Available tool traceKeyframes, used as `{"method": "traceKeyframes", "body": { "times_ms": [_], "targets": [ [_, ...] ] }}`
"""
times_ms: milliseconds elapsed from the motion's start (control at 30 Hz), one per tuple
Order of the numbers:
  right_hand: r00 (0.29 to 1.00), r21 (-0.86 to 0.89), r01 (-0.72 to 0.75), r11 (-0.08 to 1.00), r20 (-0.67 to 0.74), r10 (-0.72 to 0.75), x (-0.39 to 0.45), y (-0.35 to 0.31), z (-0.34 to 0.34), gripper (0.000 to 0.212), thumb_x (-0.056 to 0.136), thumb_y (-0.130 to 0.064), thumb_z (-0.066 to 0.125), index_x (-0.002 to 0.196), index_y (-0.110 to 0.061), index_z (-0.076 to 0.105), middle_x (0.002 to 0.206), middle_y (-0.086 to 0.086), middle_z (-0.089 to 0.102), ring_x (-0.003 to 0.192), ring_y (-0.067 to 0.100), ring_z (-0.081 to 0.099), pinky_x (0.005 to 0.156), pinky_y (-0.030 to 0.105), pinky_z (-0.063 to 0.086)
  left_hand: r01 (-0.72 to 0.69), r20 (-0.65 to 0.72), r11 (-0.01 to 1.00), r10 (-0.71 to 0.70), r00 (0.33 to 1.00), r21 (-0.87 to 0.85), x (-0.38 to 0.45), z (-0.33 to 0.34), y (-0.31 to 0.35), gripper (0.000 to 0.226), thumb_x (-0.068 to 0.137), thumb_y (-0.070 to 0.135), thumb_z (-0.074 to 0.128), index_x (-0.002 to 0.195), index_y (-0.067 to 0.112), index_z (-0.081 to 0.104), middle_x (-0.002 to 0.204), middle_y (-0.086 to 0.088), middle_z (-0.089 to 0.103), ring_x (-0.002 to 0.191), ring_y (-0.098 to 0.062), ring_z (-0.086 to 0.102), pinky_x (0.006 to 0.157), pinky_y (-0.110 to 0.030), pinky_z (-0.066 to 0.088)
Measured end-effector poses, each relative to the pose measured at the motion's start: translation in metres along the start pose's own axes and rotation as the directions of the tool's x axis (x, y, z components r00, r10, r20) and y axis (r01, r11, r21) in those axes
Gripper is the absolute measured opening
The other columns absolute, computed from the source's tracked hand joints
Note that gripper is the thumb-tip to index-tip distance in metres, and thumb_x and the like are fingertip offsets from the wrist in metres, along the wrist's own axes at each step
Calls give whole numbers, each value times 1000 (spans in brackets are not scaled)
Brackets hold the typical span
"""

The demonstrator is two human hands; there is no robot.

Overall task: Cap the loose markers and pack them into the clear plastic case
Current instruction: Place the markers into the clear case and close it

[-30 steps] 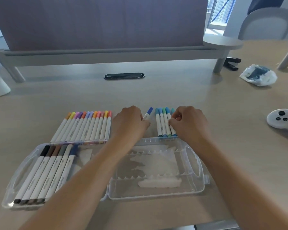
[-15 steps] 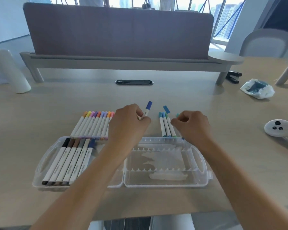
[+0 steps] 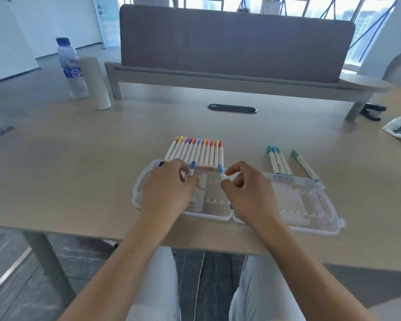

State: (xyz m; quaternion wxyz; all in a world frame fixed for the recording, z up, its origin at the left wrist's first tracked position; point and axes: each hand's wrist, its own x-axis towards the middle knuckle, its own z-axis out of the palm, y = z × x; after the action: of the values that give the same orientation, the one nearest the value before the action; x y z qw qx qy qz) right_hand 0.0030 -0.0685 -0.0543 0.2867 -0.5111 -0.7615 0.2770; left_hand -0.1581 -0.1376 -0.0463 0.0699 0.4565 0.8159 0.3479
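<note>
A pale wooden desk (image 3: 79, 172) fills the view, with a grey-brown divider panel (image 3: 236, 40) standing across its far side and windows beyond. Near the front edge lies the clear plastic case (image 3: 310, 205), opened flat with its two halves side by side. Just beyond the left half sits a row of capped markers (image 3: 197, 150) in orange, pink and purple; three blue and green markers (image 3: 278, 159) and one separate green marker (image 3: 307, 166) lie beyond the right half. Both hands hover over the case's left half. The left hand (image 3: 166, 189) pinches a dark-blue-capped marker (image 3: 192, 169), and the right hand (image 3: 247, 193) pinches a light-blue-capped marker (image 3: 221, 171), both tips pointing away. A bottle (image 3: 71, 66) stands far left.
</note>
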Motion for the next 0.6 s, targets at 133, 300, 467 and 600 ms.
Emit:
{"method": "traceKeyframes", "body": {
  "times_ms": [133, 300, 467, 600],
  "targets": [
    [999, -24, 5, 1000, -37, -6, -3, 0, 15, 16, 93, -35, 64, 109, -36, 60, 73, -12, 68, 68, 6, 64, 71, 35, 60, -14, 0, 998, 14, 1000, 62, -3, 3, -5, 26, 94, 39, 63, 119, 29, 67, 85, 15, 60, 66, 0, 52, 53, -19, 33],
    [998, 32, -11, 999, -69, 13, -4, 3, 16, 13, 94, -33, 65, 107, -35, 62, 66, -14, 68, 63, 1, 64, 68, 32, 58, -62, -26, 992, 66, 998, 114, -3, 11, -6, 25, 93, 39, 62, 116, 29, 69, 93, 7, 71, 84, -16, 64, 67, -33, 48],
    [998, 30, -1, 1000, -69, 3, -8, 2, 17, 12, 94, -31, 65, 106, -33, 62, 69, -12, 68, 66, 3, 63, 64, 29, 50, -128, -83, 988, 135, 987, 85, -6, 15, -11, 23, 98, 36, 58, 110, 28, 75, 86, 7, 72, 78, -16, 63, 74, -38, 54],
    [998, 40, 7, 999, -67, -4, -10, 2, 18, 12, 93, -31, 65, 105, -33, 63, 70, -12, 68, 67, 4, 62, 66, 32, 52, -164, -95, 984, 169, 981, 63, -8, 17, -16, 25, 97, 35, 60, 113, 26, 77, 87, 4, 73, 82, -18, 64, 81, -44, 55]
  ]
}}
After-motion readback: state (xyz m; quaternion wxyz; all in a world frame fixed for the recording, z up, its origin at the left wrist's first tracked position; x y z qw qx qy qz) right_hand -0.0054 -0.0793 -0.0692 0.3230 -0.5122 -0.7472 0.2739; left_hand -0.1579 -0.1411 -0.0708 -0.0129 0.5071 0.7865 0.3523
